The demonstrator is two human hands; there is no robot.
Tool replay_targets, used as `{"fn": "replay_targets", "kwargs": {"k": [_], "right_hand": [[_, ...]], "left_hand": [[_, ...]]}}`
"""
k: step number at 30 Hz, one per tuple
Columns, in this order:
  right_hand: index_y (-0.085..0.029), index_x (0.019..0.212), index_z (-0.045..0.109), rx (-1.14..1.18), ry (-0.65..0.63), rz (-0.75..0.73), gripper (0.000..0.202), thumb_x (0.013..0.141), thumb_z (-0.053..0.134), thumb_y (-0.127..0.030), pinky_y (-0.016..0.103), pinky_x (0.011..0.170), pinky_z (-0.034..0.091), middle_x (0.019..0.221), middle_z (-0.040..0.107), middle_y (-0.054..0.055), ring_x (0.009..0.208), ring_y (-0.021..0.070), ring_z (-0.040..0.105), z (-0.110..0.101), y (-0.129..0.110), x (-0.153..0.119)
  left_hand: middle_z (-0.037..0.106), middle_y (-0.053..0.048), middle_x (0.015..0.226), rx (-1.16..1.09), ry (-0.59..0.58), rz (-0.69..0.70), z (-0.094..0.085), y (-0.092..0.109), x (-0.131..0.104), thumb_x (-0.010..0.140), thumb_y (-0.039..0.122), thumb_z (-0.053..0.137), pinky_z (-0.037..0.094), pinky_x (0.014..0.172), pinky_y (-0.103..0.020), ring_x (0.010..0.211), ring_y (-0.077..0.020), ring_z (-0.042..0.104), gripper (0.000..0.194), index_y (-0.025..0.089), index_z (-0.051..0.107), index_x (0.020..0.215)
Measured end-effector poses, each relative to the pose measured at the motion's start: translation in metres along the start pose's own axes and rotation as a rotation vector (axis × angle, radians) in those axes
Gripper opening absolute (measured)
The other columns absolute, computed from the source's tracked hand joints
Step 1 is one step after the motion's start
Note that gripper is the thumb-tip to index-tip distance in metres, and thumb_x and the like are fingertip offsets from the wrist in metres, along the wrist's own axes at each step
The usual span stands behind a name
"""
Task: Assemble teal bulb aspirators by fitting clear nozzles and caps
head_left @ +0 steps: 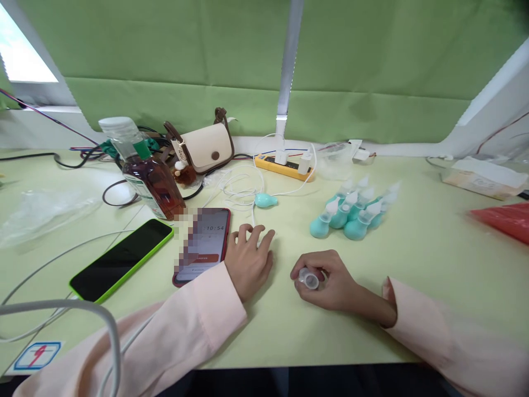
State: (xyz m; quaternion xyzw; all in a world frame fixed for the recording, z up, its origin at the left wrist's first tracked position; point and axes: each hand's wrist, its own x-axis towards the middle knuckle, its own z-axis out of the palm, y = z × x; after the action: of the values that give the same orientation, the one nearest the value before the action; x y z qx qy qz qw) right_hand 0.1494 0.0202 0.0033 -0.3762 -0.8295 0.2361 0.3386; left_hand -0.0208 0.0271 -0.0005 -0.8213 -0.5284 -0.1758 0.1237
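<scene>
My right hand (334, 280) is closed around a small clear plastic nozzle (309, 279), its round open end facing me. Beside the red-edged phone (209, 234), my left hand (249, 262) rests low over the table with its fingers bent and apart, holding nothing I can see. Beyond the left fingertips lies a single teal rubber bulb (265, 200) on its side, near a white cable. Farther right stands a cluster of several teal bulb aspirators (357, 223) with clear pointed tips.
A green-cased phone (124, 259) and a bottle of dark liquid (151, 182) are on the left. Behind them sits a cream handbag (209, 148). A yellow power strip (285, 166) with white cables lies at the back. Red packaging (504, 219) is at far right.
</scene>
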Motion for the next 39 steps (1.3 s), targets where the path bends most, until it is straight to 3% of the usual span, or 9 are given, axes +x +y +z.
{"fn": "replay_targets", "kwargs": {"k": [3, 8, 12, 19, 25, 28, 31, 33, 39], "right_hand": [[-0.017, 0.051, 0.047, 0.009, -0.02, 0.009, 0.007, 0.058, 0.047, -0.015, 0.019, 0.039, 0.026, 0.043, 0.044, -0.005, 0.038, 0.0047, 0.028, 0.003, 0.003, -0.003], [-0.018, 0.046, 0.022, 0.055, 0.014, 0.009, 0.031, 0.059, 0.05, -0.019, 0.02, 0.041, 0.025, 0.046, 0.046, -0.003, 0.042, 0.0049, 0.031, 0.007, 0.008, -0.007], [-0.019, 0.05, 0.015, 0.054, 0.005, -0.001, 0.036, 0.06, 0.05, -0.019, 0.021, 0.042, 0.024, 0.047, 0.045, -0.003, 0.043, 0.0055, 0.031, 0.007, 0.006, -0.007], [-0.019, 0.051, 0.012, 0.061, 0.003, -0.03, 0.042, 0.064, 0.052, -0.023, 0.021, 0.042, 0.024, 0.046, 0.041, -0.004, 0.043, 0.0054, 0.028, 0.007, 0.004, -0.008], [-0.018, 0.049, 0.013, 0.013, 0.08, -0.031, 0.048, 0.066, 0.057, -0.029, 0.021, 0.042, 0.022, 0.043, 0.027, -0.006, 0.043, 0.0054, 0.023, 0.009, 0.008, -0.008], [-0.019, 0.049, 0.014, 0.03, 0.12, -0.029, 0.049, 0.065, 0.059, -0.03, 0.02, 0.042, 0.023, 0.044, 0.025, -0.007, 0.043, 0.0052, 0.024, 0.01, 0.01, -0.009], [-0.019, 0.05, 0.018, 0.054, 0.176, -0.034, 0.047, 0.065, 0.061, -0.028, 0.019, 0.041, 0.025, 0.043, 0.025, -0.008, 0.041, 0.0049, 0.028, 0.009, 0.01, -0.012], [-0.019, 0.051, 0.02, 0.067, 0.206, -0.061, 0.044, 0.064, 0.061, -0.026, 0.019, 0.04, 0.025, 0.044, 0.027, -0.008, 0.041, 0.0046, 0.028, 0.007, 0.008, -0.015], [-0.02, 0.062, 0.028, 0.239, 0.139, 0.067, 0.031, 0.069, 0.058, -0.024, 0.018, 0.038, 0.026, 0.051, 0.032, -0.007, 0.043, 0.0059, 0.03, 0.001, 0.005, -0.023]], "left_hand": [[0.044, -0.01, 0.122, 0.051, 0.007, -0.022, 0.002, 0.0, 0.016, 0.078, 0.017, 0.04, 0.037, 0.079, -0.043, 0.106, -0.0314, 0.037, 0.037, 0.017, 0.045, 0.115], [0.031, -0.012, 0.132, 0.1, -0.005, -0.093, 0.018, 0.0, 0.05, 0.073, 0.007, 0.04, 0.027, 0.092, -0.047, 0.118, -0.034, 0.026, 0.047, 0.012, 0.038, 0.12], [0.027, -0.014, 0.134, 0.103, -0.003, -0.136, 0.03, -0.001, 0.073, 0.072, 0.004, 0.041, 0.025, 0.092, -0.05, 0.12, -0.036, 0.022, 0.05, 0.01, 0.036, 0.121], [0.049, -0.015, 0.111, 0.08, 0.002, -0.196, 0.04, -0.004, 0.087, 0.073, 0.0, 0.039, 0.025, 0.087, -0.057, 0.111, -0.0336, 0.036, 0.036, 0.012, 0.048, 0.106], [0.048, -0.017, 0.102, -0.002, 0.023, -0.195, 0.03, 0.002, 0.089, 0.068, -0.008, 0.037, 0.034, 0.082, -0.05, 0.098, -0.0293, 0.044, 0.041, 0.006, 0.044, 0.106], [0.045, -0.017, 0.104, -0.082, 0.044, -0.155, 0.01, 0.015, 0.084, 0.065, -0.006, 0.04, 0.041, 0.077, -0.042, 0.095, -0.0269, 0.045, 0.042, 0.006, 0.044, 0.106], [0.044, -0.01, 0.1, -0.201, 0.057, -0.074, -0.014, 0.029, 0.067, 0.066, 0.009, 0.049, 0.045, 0.07, -0.03, 0.088, -0.0203, 0.048, 0.037, 0.013, 0.046, 0.102], [0.047, -0.007, 0.094, -0.464, 0.042, -0.038, -0.026, 0.033, 0.05, 0.062, 0.018, 0.053, 0.046, 0.068, -0.026, 0.078, -0.0157, 0.051, 0.034, 0.014, 0.049, 0.096], [0.054, -0.003, 0.08, -1.236, -0.035, -0.38, -0.026, 0.023, -0.005, 0.06, 0.015, 0.044, 0.045, 0.061, -0.027, 0.073, -0.0156, 0.05, 0.025, 0.016, 0.052, 0.084]]}}
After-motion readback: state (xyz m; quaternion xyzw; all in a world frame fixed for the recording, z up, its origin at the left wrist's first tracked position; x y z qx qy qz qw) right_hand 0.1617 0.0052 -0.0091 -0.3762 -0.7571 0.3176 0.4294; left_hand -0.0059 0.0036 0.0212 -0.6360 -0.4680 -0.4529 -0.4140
